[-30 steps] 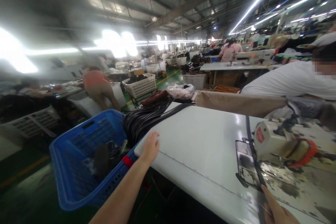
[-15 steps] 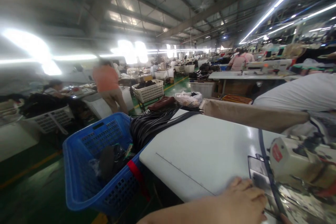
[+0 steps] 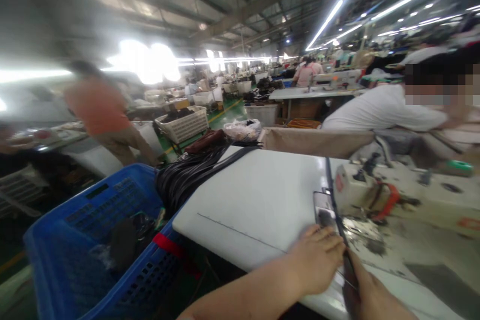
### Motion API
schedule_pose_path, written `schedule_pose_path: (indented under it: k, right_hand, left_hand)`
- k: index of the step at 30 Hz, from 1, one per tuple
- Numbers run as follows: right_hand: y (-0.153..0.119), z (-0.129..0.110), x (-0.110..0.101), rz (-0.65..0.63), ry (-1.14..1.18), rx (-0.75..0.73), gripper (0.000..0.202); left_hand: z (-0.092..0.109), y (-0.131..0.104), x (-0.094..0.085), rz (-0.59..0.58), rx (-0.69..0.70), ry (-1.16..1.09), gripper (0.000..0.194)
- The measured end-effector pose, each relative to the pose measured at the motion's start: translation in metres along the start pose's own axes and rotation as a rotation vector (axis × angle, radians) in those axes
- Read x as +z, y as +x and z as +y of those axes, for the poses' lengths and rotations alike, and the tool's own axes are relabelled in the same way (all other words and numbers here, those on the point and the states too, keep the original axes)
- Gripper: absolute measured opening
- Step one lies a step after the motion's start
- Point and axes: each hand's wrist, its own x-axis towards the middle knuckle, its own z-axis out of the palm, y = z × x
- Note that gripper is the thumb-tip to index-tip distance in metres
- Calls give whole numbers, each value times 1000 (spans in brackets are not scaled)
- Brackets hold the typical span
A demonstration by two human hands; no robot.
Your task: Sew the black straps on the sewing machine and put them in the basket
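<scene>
The strip [image 3: 329,176] is black, the tabletop [image 3: 255,200] white, the basket [image 3: 60,270] blue

Smooth, glossy tabletop [image 3: 255,200] here, shiny metal on the sewing machine [image 3: 347,185]! The basket [image 3: 63,285] is plastic, and the black strips [image 3: 187,175] carry a soft sheen.

A white table [image 3: 255,185] with a ruled line [image 3: 242,233] near its front edge carries a sewing machine [image 3: 348,187] on the right. 1 dark strip [image 3: 332,195] lies across the top, beside the machine head. A bundle of black strips [image 3: 187,175] drapes over the left edge; a flat dark piece [image 3: 442,280] lies lower right
</scene>
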Motion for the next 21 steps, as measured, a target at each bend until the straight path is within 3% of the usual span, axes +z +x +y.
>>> schedule_pose_path:
  k: [3,7,14,21]
  right_hand:
    - [-3,-11,-21,-110,-80,60,55]
    - [-2,-21,-35,-106,-122,59,56]
    - [-7,-26,-37,-109,-148,90,52]
    - [-13,-16,-24,47,-113,36,48]
  left_hand:
    - [1,-2,6,-26,-35,-78,49]
    - [0,-3,17,-45,-65,-92,47]
    - [1,-5,25,1,-74,-103,46]
    - [1,-5,26,3,-70,-98,46]
